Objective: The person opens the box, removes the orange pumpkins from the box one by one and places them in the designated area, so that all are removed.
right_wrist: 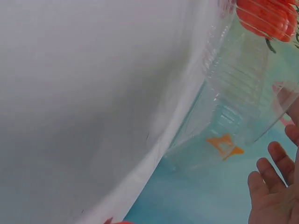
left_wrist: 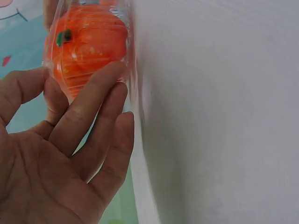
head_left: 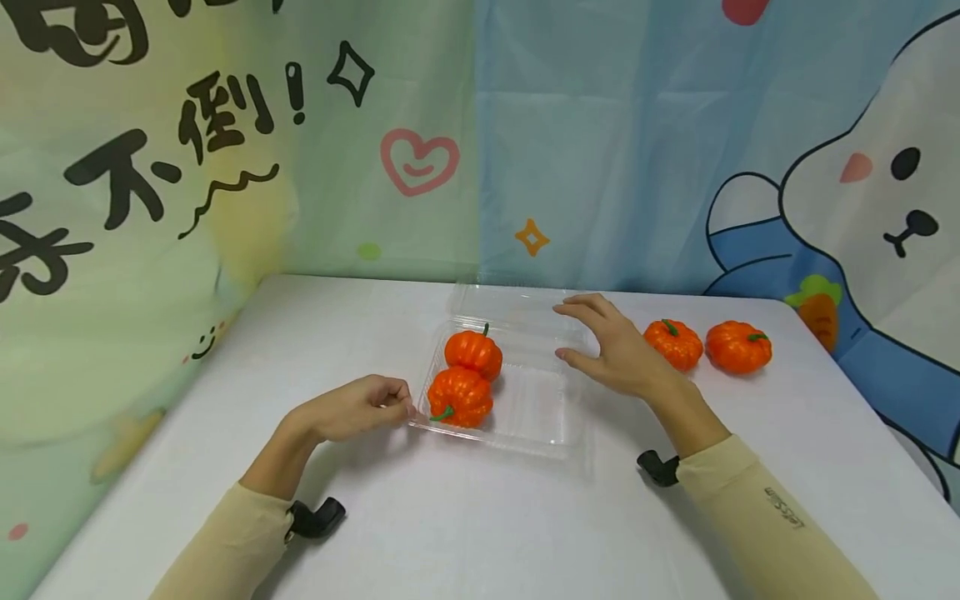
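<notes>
A clear plastic clamshell box lies open in the middle of the white table, its lid folded back. Two orange toy pumpkins sit in its left half, one nearer and one behind it. My left hand rests at the box's near left corner; in the left wrist view its fingers touch the clear wall in front of a pumpkin. My right hand is spread by the box's right rim, its fingers apart from the box.
Two more orange pumpkins lie on the table right of my right hand, one close and one farther out. A printed cartoon cloth hangs behind the table. The table's right edge runs near the loose pumpkins.
</notes>
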`<action>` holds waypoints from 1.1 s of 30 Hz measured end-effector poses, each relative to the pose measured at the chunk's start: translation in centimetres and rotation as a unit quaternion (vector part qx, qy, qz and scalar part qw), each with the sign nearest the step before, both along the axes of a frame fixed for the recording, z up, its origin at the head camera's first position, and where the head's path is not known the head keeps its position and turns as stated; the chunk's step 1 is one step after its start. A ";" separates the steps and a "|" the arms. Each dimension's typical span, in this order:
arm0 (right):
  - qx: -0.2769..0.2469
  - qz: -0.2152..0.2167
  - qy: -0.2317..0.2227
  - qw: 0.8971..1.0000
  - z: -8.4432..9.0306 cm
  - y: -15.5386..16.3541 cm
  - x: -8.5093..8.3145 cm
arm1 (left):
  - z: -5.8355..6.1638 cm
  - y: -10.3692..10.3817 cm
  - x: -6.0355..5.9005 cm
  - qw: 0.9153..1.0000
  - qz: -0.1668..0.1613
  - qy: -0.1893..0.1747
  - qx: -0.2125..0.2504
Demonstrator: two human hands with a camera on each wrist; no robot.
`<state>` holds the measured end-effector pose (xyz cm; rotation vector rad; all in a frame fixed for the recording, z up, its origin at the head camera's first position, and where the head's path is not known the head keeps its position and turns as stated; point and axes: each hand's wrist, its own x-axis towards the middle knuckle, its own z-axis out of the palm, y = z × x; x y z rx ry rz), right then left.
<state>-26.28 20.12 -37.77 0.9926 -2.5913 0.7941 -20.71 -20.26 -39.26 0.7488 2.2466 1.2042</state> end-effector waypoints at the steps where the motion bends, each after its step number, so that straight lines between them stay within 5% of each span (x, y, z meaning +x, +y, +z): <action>1: 0.001 0.010 -0.001 1.000 0.0 -0.3 -0.1 | 0.0 0.0 0.1 1.000 0.001 0.001 0.000; 15: 0.070 0.104 0.013 0.992 0.6 -4.3 0.2 | 0.1 0.1 0.2 1.000 -0.009 -0.003 0.002; 33: 0.124 0.145 0.015 0.981 0.8 -8.3 0.3 | 0.3 -0.4 -0.2 1.000 -0.010 -0.024 -0.004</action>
